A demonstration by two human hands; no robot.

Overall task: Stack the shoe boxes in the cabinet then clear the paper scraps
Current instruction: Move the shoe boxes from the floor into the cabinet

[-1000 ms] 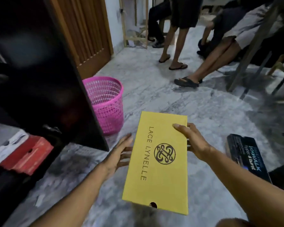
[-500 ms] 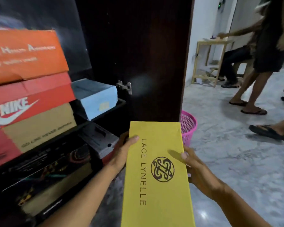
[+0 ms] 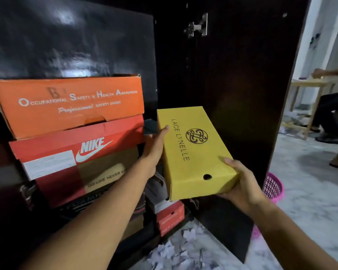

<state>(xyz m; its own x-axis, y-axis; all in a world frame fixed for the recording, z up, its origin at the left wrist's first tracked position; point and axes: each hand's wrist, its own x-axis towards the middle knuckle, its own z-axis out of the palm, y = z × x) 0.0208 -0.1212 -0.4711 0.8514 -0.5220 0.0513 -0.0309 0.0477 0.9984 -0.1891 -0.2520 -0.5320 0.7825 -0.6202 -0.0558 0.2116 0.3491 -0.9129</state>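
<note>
Two hands are being used to carry one yellow Lace Lynelle shoe box (image 3: 191, 151) toward the open dark cabinet (image 3: 72, 36), and several risks are being noted, from the largest item down.

Cabinet door (image 3: 232, 94): it is standing open just behind the yellow box. The far corner of the box is being steered close to it, and a knock there is judged likely to twist the box out of the grip.

Existing stack: an orange safety-shoe box (image 3: 70, 106) is resting on a red Nike box (image 3: 66, 152), with darker boxes beneath. The orange box is sitting skewed and overhanging. A nudge from the left forearm is judged capable of shifting it.

Yellow box: it is being held in the air, tilted, to the right of the stack and above smaller boxes, a small red box (image 3: 170, 217) among them. Whether the gap beside the stack is wide enough cannot be told.

Left hand (image 3: 154, 151): fingers are being pressed flat along the box's left side, thumb on the lid edge. Right hand (image 3: 240, 184): fingers are being clamped around the near right corner. With only a side and a corner gripped, slippage is being considered possible.

Paper scraps (image 3: 176, 248): they are lying loose on the marble floor at the cabinet's foot, not yet cleared, and are being judged a slip hazard. A pink basket (image 3: 273, 188) is standing behind the door.
</note>
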